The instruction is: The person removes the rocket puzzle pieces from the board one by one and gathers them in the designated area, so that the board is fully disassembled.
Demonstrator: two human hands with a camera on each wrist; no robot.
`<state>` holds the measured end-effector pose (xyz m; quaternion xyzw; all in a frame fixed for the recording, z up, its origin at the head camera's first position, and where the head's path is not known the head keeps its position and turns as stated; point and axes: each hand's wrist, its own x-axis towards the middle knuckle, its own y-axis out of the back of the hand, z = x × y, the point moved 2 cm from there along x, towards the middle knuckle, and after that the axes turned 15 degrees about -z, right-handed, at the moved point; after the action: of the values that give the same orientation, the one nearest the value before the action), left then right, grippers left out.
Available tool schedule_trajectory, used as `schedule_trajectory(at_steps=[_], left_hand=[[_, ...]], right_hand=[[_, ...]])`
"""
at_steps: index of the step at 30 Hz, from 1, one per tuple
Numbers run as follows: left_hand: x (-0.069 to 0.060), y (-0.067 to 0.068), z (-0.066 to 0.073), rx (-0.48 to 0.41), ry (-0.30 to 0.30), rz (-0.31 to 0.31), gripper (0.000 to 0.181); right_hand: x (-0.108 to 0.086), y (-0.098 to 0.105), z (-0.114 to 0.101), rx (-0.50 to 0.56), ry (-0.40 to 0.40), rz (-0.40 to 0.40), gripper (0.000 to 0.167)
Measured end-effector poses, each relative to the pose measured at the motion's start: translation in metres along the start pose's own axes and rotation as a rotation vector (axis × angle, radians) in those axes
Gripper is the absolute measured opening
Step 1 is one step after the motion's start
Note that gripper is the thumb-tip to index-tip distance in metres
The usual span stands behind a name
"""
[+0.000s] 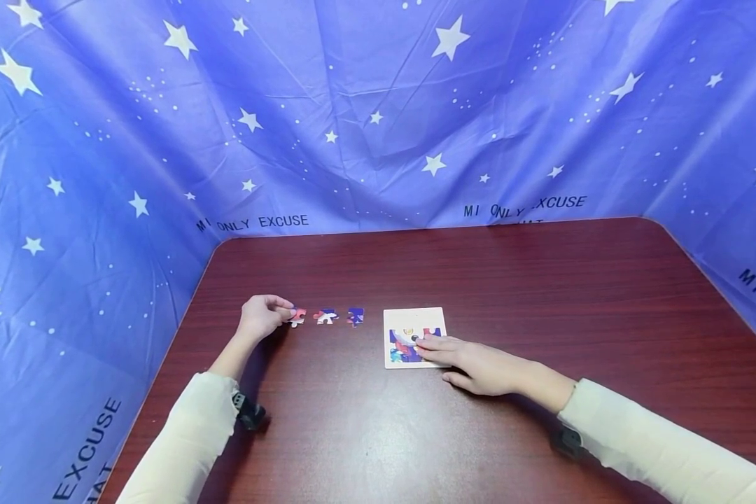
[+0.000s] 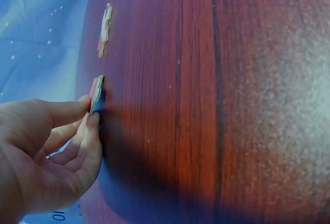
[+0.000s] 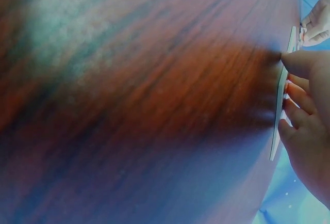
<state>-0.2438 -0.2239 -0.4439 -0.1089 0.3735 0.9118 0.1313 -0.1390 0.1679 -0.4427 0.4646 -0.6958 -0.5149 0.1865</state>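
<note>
Our left grip [image 1: 261,316] pinches pink-and-white knobbed jigsaw piece [image 1: 299,316] by edge; may slip. Our right grip [image 1: 479,365], fingers extended, touches cream square board [image 1: 415,318]; pushing could skew it.

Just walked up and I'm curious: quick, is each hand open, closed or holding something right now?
Left hand: closed, pinching a pink-and-white jigsaw piece.
Right hand: open, resting on the flat, square, cream-coloured puzzle board.

Dark reddish wood-grained desk [image 1: 504,273], rounded at far corners, on it a multicoloured jigsaw piece [image 1: 327,317], a mostly blue piece [image 1: 355,315] nearby, a pale puzzle board [image 1: 409,318] farther right.
</note>
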Motion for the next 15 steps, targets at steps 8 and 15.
schedule_trajectory(at_steps=[8, 15], left_hand=[[0.002, -0.006, 0.007, 0.17, 0.001, 0.08, 0.014], [0.0, -0.007, 0.012, 0.214, 0.013, 0.099, 0.013]], right_hand=[[-0.001, -0.001, 0.0, 0.0, -0.003, -0.009, 0.053], [0.0, 0.0, 0.0, 0.0, -0.004, -0.007, 0.053]])
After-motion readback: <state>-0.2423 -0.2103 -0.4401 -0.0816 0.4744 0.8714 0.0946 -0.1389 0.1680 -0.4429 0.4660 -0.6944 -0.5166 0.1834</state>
